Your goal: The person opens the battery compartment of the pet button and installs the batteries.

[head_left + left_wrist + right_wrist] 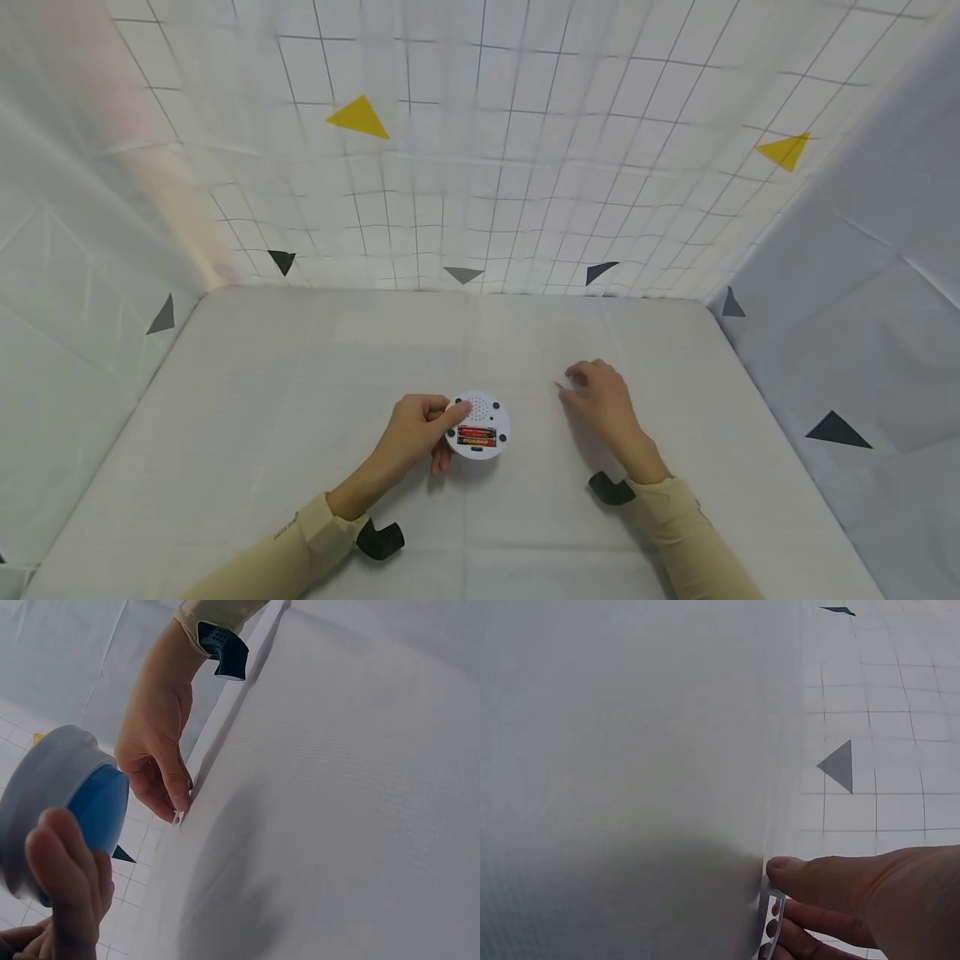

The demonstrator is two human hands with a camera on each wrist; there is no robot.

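A round white device (487, 414) has speaker holes, dark feet and an uncovered battery compartment facing up. Two red-and-orange batteries (477, 437) lie side by side in it. My left hand (415, 429) grips the device by its left edge, thumb on top near the speaker holes. In the left wrist view the device's other side shows a blue part (105, 806). To the right, my right hand (603, 404) pinches a thin white plastic piece with cutouts (773, 922), perhaps the battery cover, between thumb and fingers close to the table. The fingers partly hide it.
A white cloth covers the table (300, 358). Behind it rises a white grid-lined sheet (480, 208) with yellow and dark triangles; plain sheets close both sides. Black wrist mounts (381, 542) sit under both cuffs.
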